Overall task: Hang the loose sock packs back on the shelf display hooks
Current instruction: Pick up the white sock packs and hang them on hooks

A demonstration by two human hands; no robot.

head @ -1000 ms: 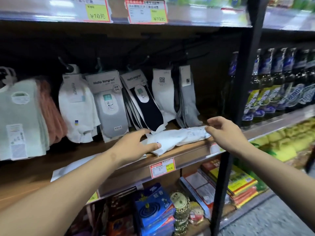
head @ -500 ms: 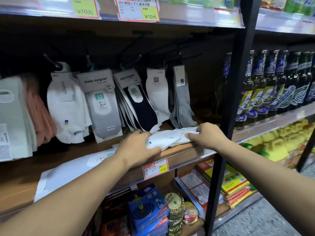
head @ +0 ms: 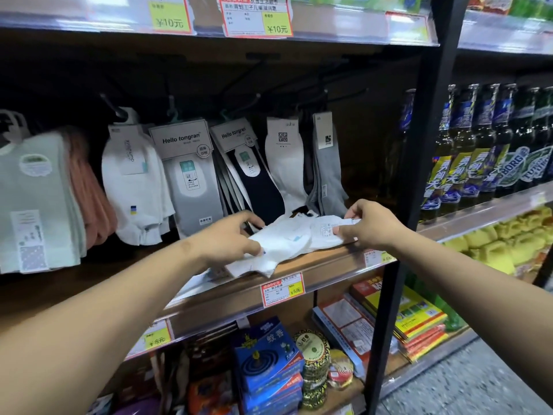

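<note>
I am pinching the loose white sock pack (head: pixel 294 241) near the shelf's front edge (head: pixel 317 269) with my left hand (head: pixel 230 238) and right hand (head: pixel 368 224), both closed on it, and it is risking to slip off if my grip is loosening.

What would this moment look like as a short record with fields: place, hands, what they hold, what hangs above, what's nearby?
place: shop shelf of wood
left hand: gripping the left end of the loose sock pack
right hand: pinching its right end
loose sock pack: white, lying on the shelf, not yet hung
hanging: grey sock pack, dark sock pack on hooks
right bay: bottles
</note>
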